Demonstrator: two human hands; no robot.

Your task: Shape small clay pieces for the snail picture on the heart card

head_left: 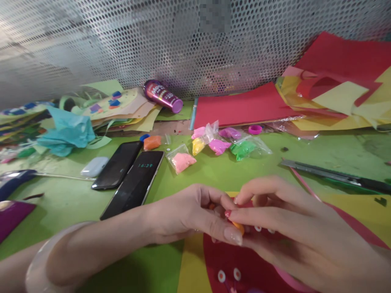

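A small lump of orange modelling clay (238, 228) shows between the fingers of both hands. My left hand (200, 213) is closed around it, the thumb along the near side. From the right, the fingertips of my right hand (293, 228) press on the same lump, thumb and forefinger close together. My fingers hide most of the clay. Below the hands lies a rounded red paper shape (250, 266) on a yellow sheet (192, 264). White and red eye-like discs (229, 275) sit on the red paper, and more white discs show partly beneath my right hand.
Beyond my hands lie small bags of coloured clay (183, 159). Two phones (134, 183) and a white earbud case (94, 167) rest left of them. A box cutter (332, 175) lies to the right. Paper sheets (241, 103) and a purple cup (163, 95) stand along the perforated metal panel.
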